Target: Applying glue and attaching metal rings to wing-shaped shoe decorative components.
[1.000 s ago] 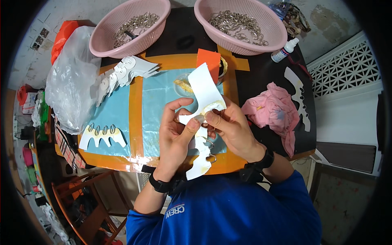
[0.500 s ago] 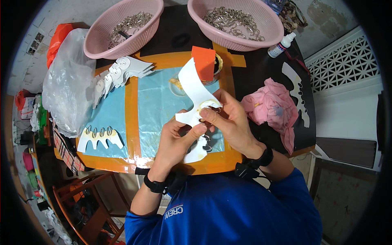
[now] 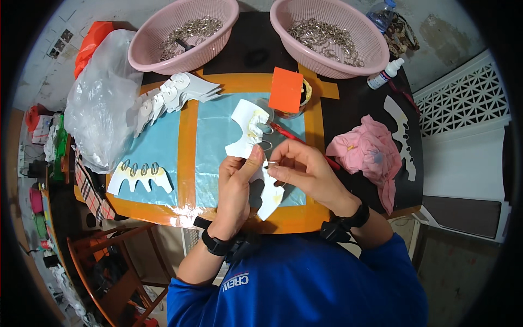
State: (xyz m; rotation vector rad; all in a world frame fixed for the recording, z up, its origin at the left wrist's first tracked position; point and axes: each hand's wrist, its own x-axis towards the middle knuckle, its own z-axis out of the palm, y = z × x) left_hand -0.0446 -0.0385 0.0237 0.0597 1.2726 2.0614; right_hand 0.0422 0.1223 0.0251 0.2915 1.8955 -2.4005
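Note:
My left hand point(image 3: 235, 184) is closed, thumb against fingers, on the middle of a white scalloped cutout piece point(image 3: 239, 143) with yellowish glue smears. The piece hangs above the blue sheet, one end pointing away and the other down toward me. Metal rings point(image 3: 266, 145) sit along its notched right edge. At that edge my right hand point(image 3: 305, 170) pinches a small metal ring point(image 3: 272, 163), partly hidden by the fingertips. A slim red-handled tool point(image 3: 289, 133) lies just beyond the right hand, partly covered by it. At left rests a similar white piece point(image 3: 140, 181) with several rings standing in its glued edge.
Two pink baskets point(image 3: 143, 61) point(image 3: 283, 46) of metal rings stand at the back. An orange card point(image 3: 286, 90) leans by a glue jar point(image 3: 306, 98). White cutouts point(image 3: 174, 95) are stacked left beside a plastic bag point(image 3: 103, 103). Right are a pink cloth point(image 3: 368, 152), another cutout point(image 3: 402, 136) and a bottle point(image 3: 385, 73).
The white piece has turned and its far end has come nearer, showing the folded, glued side. My right hand has shifted down along its edge to a ring. The red-handled tool now shows.

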